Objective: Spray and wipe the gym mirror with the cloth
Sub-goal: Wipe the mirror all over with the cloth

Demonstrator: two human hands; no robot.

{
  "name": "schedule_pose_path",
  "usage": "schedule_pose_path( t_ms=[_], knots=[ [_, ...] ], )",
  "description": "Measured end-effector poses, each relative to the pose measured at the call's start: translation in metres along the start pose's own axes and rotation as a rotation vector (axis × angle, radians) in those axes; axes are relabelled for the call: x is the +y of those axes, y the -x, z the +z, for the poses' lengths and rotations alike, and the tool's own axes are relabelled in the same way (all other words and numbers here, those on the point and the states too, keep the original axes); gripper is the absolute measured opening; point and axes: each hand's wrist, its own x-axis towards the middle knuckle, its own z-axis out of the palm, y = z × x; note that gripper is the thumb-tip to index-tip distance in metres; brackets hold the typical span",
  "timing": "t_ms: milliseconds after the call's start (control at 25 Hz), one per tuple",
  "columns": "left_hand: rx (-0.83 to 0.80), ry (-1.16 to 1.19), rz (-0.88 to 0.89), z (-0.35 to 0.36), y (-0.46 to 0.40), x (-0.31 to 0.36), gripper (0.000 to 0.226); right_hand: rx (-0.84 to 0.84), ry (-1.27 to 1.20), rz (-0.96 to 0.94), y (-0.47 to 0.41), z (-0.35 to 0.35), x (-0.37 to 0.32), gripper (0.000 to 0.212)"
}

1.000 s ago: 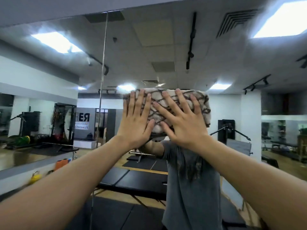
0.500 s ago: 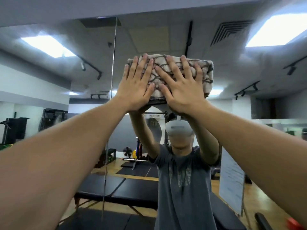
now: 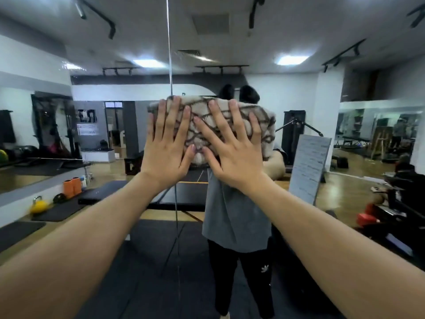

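Wiping stage: the mirror is being rubbed with the cloth; no spray bottle is seen.
Left hand [image 3: 166, 150]: laid flat on the left half of the cloth, fingers straight and slightly spread; nothing is gripped, the cloth is only pressed.
Right hand [image 3: 232, 153]: laid flat on the right half, fingers fanned, thumb close to the left thumb; likewise pressing, not clutching.
Cloth [image 3: 262, 132]: a folded, patterned pad held against the glass at about head height, just right of the panel seam.
Handling: the cloth is judged soft, light and limp; it would be expected to sag or slide if pressure were eased. Broad palm contact over the middle is judged best, with the top edge kept under the fingertips.
Mirror [image 3: 287, 84]: judged hard, smooth and breakable, so even pressure is advised.
Seam [image 3: 169, 54]: a vertical joint running behind the cloth's left end.
Far, left, reflected: a yellow kettlebell [image 3: 38, 206] and orange rollers [image 3: 72, 187].
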Motion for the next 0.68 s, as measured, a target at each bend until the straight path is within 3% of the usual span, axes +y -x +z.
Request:
schedule_pose_path(
  t_ms=[160,280,680],
  knots=[
    [-0.045,0.075,0.009,0.027,0.068,0.043,0.076,-0.062,0.045,0.0,0.086,0.009,-0.013,0.066],
    [-0.03,0.089,-0.027,0.039,0.075,0.064,0.081,-0.096,0.097,-0.081,0.098,0.007,0.004,0.069],
    [0.103,0.008,0.008,-0.025,-0.161,0.043,0.087,-0.03,0.183,-0.013,-0.098,-0.054,0.135,0.067]
  ],
)
